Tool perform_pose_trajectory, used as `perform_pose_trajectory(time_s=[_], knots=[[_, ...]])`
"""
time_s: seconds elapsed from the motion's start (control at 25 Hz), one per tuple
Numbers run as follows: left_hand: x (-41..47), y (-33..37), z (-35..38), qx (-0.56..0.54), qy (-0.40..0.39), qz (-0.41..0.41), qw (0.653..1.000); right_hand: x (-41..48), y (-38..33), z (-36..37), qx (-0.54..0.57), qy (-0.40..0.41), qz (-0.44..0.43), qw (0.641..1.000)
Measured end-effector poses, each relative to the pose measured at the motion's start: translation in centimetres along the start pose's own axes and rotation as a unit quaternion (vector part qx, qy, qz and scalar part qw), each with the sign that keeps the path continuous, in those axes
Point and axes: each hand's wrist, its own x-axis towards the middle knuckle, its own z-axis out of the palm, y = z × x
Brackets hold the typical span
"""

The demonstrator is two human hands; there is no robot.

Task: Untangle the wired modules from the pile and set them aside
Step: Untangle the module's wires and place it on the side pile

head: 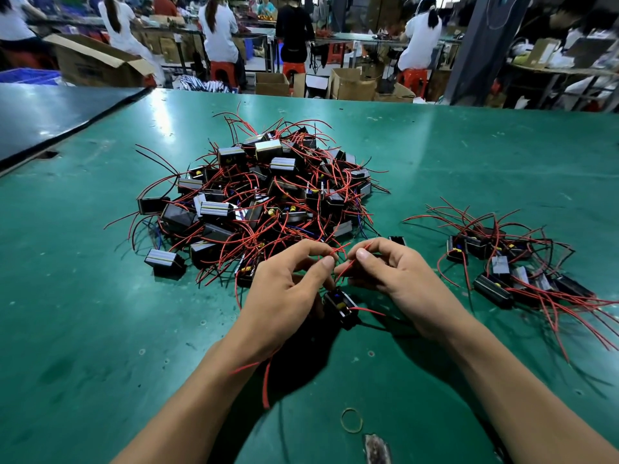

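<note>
Centre frame: left hand [284, 291] and right hand [400, 279] each pinch a red wire [342, 264] above one module [340, 304], apparently separating its leads; pile [261, 195] behind, freed modules [502, 272] right.

Bright overhead light glared off the far-left table [100, 135]; soft shadows lay under the forearms, edges bowed, background blurred.

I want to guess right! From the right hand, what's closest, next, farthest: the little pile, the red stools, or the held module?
1. Module, just left of the right hand.
2. Little pile, off to the right.
3. Red stools, far at the back.
</note>
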Motion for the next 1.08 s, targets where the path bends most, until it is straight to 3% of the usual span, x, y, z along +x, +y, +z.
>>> perform_pose_trajectory(time_s=[0.24,0.48,1.08], knots=[[0.2,-0.7,-0.4,0.016,-0.003,-0.005,1.0,-0.4,-0.5,-0.5,-0.104,-0.023,-0.045,0.993],[0.3,-0.7,-0.3,0.003,0.017,-0.006,1.0,-0.7,-0.2,0.1,-0.068,-0.027,-0.068,0.995],[-0.1,0.3,-0.3,0.015,0.025,0.017,0.999,-0.9,0.0,0.6,-0.153,-0.014,-0.139,0.978]])
